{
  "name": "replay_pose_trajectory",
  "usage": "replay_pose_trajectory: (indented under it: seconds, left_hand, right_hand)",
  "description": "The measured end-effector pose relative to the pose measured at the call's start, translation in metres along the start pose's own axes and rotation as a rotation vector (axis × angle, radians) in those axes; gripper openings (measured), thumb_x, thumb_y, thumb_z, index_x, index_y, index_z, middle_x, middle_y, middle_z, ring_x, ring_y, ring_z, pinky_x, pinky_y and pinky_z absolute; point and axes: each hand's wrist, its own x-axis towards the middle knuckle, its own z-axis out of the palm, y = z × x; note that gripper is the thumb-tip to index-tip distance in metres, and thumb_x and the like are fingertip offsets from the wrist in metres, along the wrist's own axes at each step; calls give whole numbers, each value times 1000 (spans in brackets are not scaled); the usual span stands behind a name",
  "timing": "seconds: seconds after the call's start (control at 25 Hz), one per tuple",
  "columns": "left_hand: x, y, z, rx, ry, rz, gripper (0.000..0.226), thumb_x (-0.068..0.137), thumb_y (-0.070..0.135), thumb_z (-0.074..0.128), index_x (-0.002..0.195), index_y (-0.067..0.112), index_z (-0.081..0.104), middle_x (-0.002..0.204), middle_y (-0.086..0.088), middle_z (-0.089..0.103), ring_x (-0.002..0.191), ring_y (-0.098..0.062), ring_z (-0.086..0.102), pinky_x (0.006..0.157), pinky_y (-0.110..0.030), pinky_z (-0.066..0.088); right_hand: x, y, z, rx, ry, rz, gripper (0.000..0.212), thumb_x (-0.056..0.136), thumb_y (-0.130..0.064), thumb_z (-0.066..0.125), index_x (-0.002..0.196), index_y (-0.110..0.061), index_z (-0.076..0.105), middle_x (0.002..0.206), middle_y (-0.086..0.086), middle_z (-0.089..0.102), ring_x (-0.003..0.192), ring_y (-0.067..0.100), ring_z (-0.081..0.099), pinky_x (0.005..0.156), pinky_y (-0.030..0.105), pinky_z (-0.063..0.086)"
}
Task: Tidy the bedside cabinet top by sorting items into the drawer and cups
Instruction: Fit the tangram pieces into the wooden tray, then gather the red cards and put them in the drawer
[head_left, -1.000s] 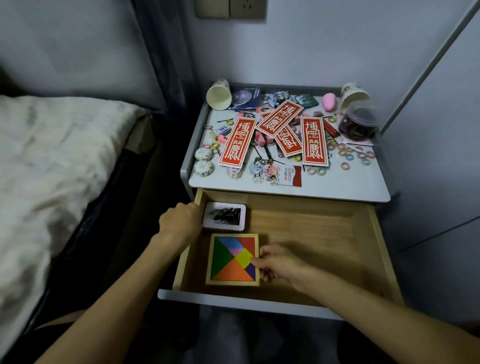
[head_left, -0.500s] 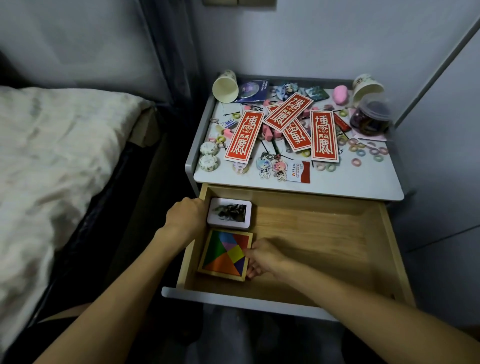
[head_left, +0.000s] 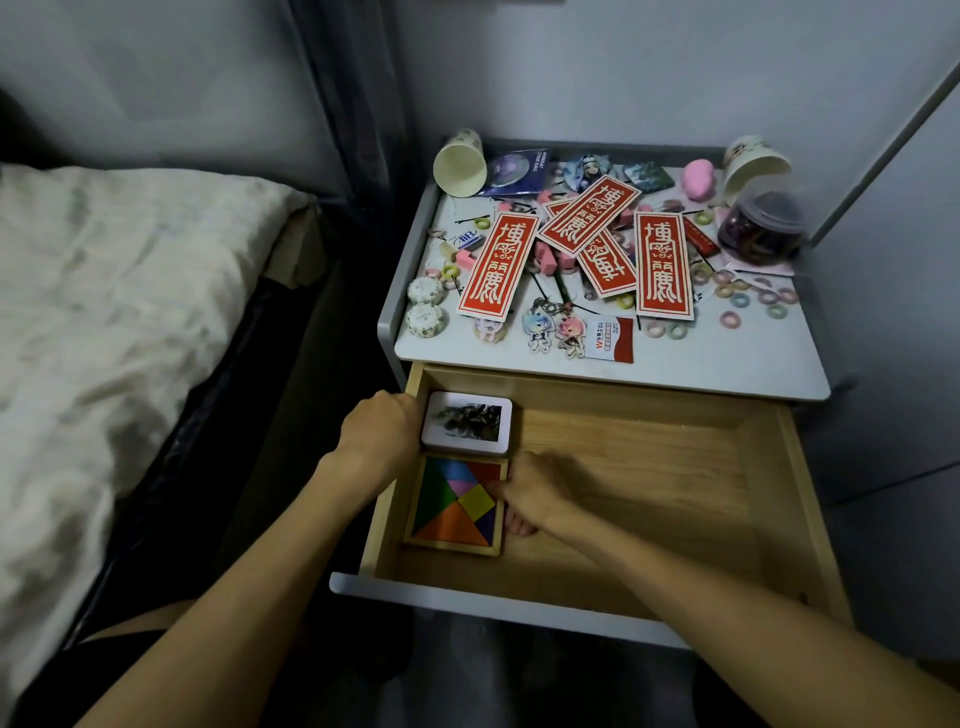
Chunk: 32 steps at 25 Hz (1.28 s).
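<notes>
The wooden drawer (head_left: 649, 467) stands pulled out below the grey cabinet top (head_left: 727, 369). In its left part lie a white framed picture box (head_left: 467, 422) and, in front of it, a colourful tangram puzzle (head_left: 457, 506). My right hand (head_left: 535, 493) holds the puzzle's right edge, thumb on top. My left hand (head_left: 379, 434) grips the drawer's left wall beside the white box. On the top lie several red paper strips (head_left: 662, 265), keychain figures (head_left: 553, 330), small coloured rings (head_left: 748, 301) and two tipped paper cups (head_left: 460, 166) (head_left: 753, 163).
A clear tub of dark hair ties (head_left: 761, 228) stands at the top's back right, a pink egg-shaped thing (head_left: 698, 179) behind it. A bed with pale bedding (head_left: 104, 312) lies to the left. A wall runs along the right of the cabinet.
My right hand has slid the tangram puzzle leftward and back, up against the drawer's left wall and the white box. My left hand stays on the drawer's wall.
</notes>
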Motion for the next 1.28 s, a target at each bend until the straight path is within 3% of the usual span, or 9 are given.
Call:
replay_pose_trajectory:
  seconds: [0.2, 0.28, 0.44, 0.56, 0.64, 0.72, 0.88, 1.16, 1.28]
  left_hand:
    - [3, -3, 4, -16, -3, 2, 17, 94, 15, 46, 106, 12, 58, 100, -9, 64, 86, -28, 63, 55, -31, 36]
    - [3, -3, 5, -29, -1, 2, 16, 93, 16, 47, 105, 12, 58, 99, -8, 64, 85, -27, 64, 55, -31, 37]
    - [2, -2, 2, -47, -11, -3, 15, 92, 13, 47, 103, 12, 58, 100, -8, 64, 87, -27, 63, 56, -31, 38]
    - [0, -1, -1, -70, -18, -34, 14, 93, 12, 47, 102, 11, 58, 98, -8, 63, 85, -25, 63, 57, -30, 41]
    - [-1, 0, -2, -86, -22, -48, 13, 94, 12, 48, 102, 11, 59, 97, -8, 63, 84, -24, 63, 58, -30, 42]
    - [-3, 1, -4, -83, -26, -46, 14, 94, 12, 48, 103, 10, 59, 99, -9, 62, 86, -25, 63, 60, -30, 43]
    - [-5, 1, -7, -74, -42, -50, 15, 95, 11, 47, 104, 9, 58, 101, -9, 62, 88, -25, 63, 60, -30, 42]
    - [-15, 9, -27, -44, -86, -132, 15, 96, 16, 47, 106, 12, 57, 99, -7, 61, 85, -25, 63, 64, -33, 48]
    - [-26, 12, -45, 41, 21, -200, 15, 99, 21, 44, 100, 14, 58, 88, -5, 57, 77, -23, 58, 63, -33, 41]
  right_hand:
    - [3, -1, -1, -90, 43, -27, 19, 101, -24, 51, 87, -12, 58, 61, 4, 61, 41, 5, 57, 38, 15, 41]
    - [3, 1, 0, -105, 80, -59, 18, 100, -23, 52, 85, -16, 56, 61, 1, 59, 41, 5, 55, 39, 19, 46]
    - [0, 5, -1, -193, 108, -161, 11, 96, -27, 58, 95, -17, 62, 80, 4, 68, 62, 11, 64, 64, 32, 60]
    - [-20, -1, -5, -468, 5, -367, 45, 89, -34, 66, 126, -16, 49, 113, 5, 63, 89, 13, 63, 78, 29, 54]
    - [-33, -7, -6, -684, -34, -448, 67, 84, -40, 71, 137, -17, 38, 118, 7, 59, 100, 23, 62, 81, 33, 51]
    - [-37, -10, -5, -761, -55, -462, 71, 82, -38, 73, 138, -17, 35, 116, 8, 59, 101, 25, 61, 77, 33, 49]
    - [-34, -14, -2, -697, -93, -449, 65, 83, -31, 74, 136, -16, 38, 116, 8, 57, 96, 22, 61, 73, 30, 51]
    - [-25, -12, -3, -492, -85, -444, 64, 83, -30, 74, 136, -16, 41, 126, 8, 55, 105, 20, 60, 86, 33, 55]
    - [-35, -25, -34, -365, 52, -491, 27, 88, -33, 70, 104, -16, 57, 95, 3, 62, 80, 16, 61, 68, 32, 54]
